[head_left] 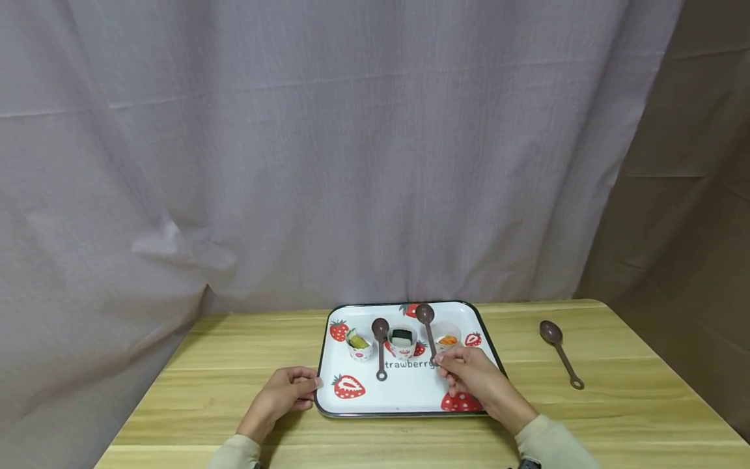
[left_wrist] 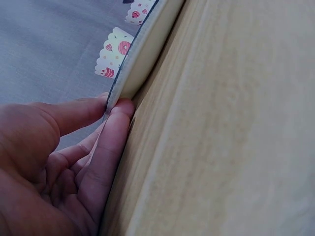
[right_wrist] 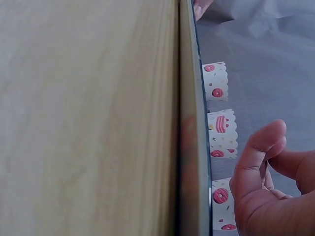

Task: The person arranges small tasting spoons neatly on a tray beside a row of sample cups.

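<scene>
A white strawberry-print tray (head_left: 404, 394) with a dark rim lies on the table. My left hand (head_left: 285, 395) pinches its left edge, thumb on the rim and fingers beneath, as the left wrist view shows. Over the tray's right side, my right hand (head_left: 477, 381) pinches the handle end of a brown spoon (head_left: 425, 314); the fingertips hide that end. Another brown spoon (head_left: 381, 329) lies between a paper cup (head_left: 360, 354) with green food and a middle cup (head_left: 403, 352) with white-and-black food. Partly behind the right hand is a cup (head_left: 448, 331) with orange food.
A third brown spoon (head_left: 552, 333) lies on the wooden table (head_left: 621, 404) to the right of the tray. Behind the table's far edge hangs a grey curtain (head_left: 375, 163), with a brown cloth (head_left: 674, 260) at the right side.
</scene>
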Motion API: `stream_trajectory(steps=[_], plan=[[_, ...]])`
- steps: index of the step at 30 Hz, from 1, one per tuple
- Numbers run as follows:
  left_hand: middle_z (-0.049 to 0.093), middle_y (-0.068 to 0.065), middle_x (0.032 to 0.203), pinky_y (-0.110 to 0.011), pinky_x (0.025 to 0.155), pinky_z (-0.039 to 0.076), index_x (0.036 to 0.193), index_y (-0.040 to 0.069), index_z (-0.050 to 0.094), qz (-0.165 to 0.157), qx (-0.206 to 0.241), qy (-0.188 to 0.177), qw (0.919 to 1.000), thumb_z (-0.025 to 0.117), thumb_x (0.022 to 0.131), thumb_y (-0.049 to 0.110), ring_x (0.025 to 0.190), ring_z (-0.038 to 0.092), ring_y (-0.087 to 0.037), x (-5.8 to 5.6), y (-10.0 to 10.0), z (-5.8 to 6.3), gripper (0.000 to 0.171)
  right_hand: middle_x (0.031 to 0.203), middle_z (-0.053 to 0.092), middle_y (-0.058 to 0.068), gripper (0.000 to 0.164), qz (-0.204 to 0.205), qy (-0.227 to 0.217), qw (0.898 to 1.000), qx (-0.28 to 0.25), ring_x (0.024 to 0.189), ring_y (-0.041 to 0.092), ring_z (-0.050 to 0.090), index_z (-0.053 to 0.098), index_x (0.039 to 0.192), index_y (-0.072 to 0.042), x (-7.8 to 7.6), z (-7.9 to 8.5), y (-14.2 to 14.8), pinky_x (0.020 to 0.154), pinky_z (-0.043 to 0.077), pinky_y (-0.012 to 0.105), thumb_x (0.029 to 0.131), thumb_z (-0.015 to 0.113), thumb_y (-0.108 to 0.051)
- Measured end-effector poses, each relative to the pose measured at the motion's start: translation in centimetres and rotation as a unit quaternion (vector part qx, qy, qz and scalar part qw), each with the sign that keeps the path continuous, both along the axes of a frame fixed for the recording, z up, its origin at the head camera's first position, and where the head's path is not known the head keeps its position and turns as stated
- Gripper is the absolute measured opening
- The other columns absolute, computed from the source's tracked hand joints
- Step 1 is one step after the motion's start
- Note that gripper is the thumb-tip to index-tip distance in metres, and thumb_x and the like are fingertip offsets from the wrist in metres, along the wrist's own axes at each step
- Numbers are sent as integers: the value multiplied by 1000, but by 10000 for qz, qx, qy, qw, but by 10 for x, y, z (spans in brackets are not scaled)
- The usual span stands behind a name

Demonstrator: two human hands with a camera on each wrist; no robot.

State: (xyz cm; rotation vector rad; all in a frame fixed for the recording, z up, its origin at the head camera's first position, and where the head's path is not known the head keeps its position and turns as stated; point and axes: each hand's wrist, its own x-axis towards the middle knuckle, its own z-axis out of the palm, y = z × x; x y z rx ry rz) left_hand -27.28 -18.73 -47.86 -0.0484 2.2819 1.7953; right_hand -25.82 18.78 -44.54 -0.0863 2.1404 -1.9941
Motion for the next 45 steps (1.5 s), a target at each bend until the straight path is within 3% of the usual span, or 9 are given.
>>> stream_trajectory(steps=[9, 19, 30, 45], plan=[[69, -5, 92, -27, 70, 61, 119, -10, 66, 16, -116, 77, 9999, 73, 98, 10, 79, 65, -14, 2, -1, -1, 30, 77, 62, 0, 25, -115, -96, 9998, 98, 59, 7, 53, 65, 112, 11, -2, -7, -5, 51, 52, 20, 108, 60, -13], [66, -3, 89, -22, 65, 60, 119, -10, 66, -67, -42, 82, 9999, 72, 99, 10, 74, 63, -11, 3, -1, -1, 29, 77, 63, 1, 25, -192, -402, 9985, 315, 56, 5, 54, 67, 106, 8, -1, -7, -6, 47, 45, 16, 109, 59, -16], [65, -3, 87, -23, 65, 60, 119, -10, 66, -64, -40, 104, 9999, 72, 99, 11, 74, 62, -11, 4, -1, 1, 29, 79, 66, 1, 24, -336, -656, 9973, 43, 58, 4, 54, 66, 111, 9, -3, -10, -5, 49, 49, 16, 109, 59, -14], [68, -4, 90, -24, 66, 60, 122, -12, 65, 45, -64, 118, 9999, 71, 99, 8, 76, 63, -13, -1, 2, -2, 31, 77, 66, 1, 21, -515, -666, 9964, -117, 57, 3, 54, 66, 108, 9, -3, -11, -3, 51, 54, 17, 108, 59, -11]])
